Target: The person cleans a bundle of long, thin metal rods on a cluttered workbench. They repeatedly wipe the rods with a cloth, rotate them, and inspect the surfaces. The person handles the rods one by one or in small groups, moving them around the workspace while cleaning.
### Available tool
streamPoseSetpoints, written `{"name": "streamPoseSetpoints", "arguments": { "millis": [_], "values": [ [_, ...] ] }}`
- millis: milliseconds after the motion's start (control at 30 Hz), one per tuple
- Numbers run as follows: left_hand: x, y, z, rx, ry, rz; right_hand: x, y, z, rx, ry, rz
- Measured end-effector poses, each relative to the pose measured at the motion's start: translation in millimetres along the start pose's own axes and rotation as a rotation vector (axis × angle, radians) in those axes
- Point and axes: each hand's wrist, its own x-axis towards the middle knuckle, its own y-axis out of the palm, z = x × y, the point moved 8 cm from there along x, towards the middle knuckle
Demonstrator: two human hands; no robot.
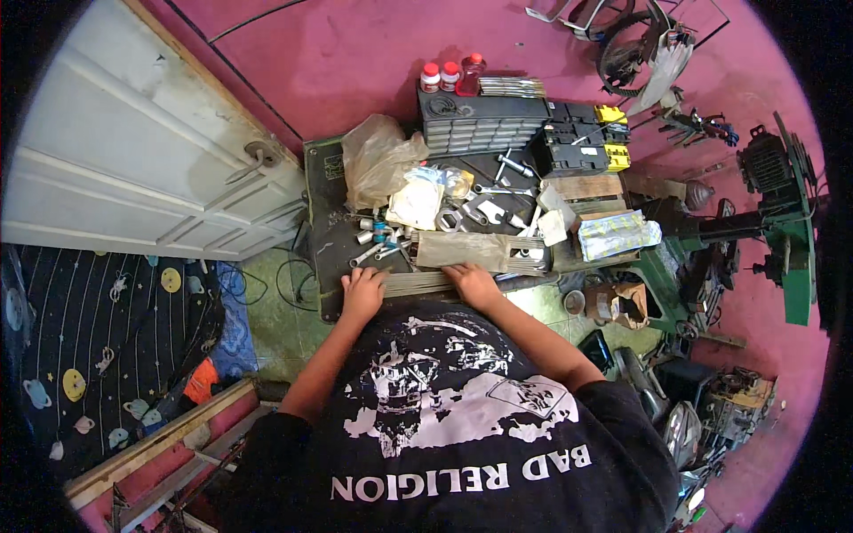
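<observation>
A bundle of thin grey welding rods [416,284] lies along the near edge of the dark worktable [330,222]. At its left end, my left hand [362,295] has its fingers curled over the rods. My right hand [474,286] grips the other end, its fingertips close to a plastic-wrapped packet [462,250]. More thin rods [528,254] show at the packet's right end. Left of the packet are combination wrenches [364,255] and several sockets [366,237]. The undersides of both hands are hidden.
Behind the tools stand a crumpled plastic bag [378,164], a small-drawer cabinet [484,124] and black-and-yellow cases [582,142]. A green drill press [786,240] is at the right. The white door [151,142] borders the table's left; a cardboard box [619,304] sits lower right.
</observation>
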Motion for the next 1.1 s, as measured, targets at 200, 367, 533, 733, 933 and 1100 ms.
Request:
{"name": "streamPoseSetpoints", "arguments": {
  "millis": [200, 367, 533, 733, 933, 1100],
  "values": [
    [31, 14, 16, -0.068, -0.09, 0.158, 35, 31, 7, -0.284, 0.063, 0.302],
    [39, 38, 15, 0.017, -0.07, 0.219, 39, 26, 11, -0.295, 0.111, 0.238],
    [36, 37, 6, 0.082, 0.043, 0.072, 38, 18, 18, -0.313, 0.074, 0.108],
    [35, 14, -6, 0.061, 0.085, 0.038, 41, 5, 30, -0.328, 0.028, 0.107],
    [35, 30, 2, 0.096, 0.072, 0.065, 41, 21, 27, -0.355, 0.02, 0.332],
    [37, 25, -2, 0.088, 0.035, 0.129, 45, 35, 15, -0.342, 0.049, 0.309]
  ]
}}
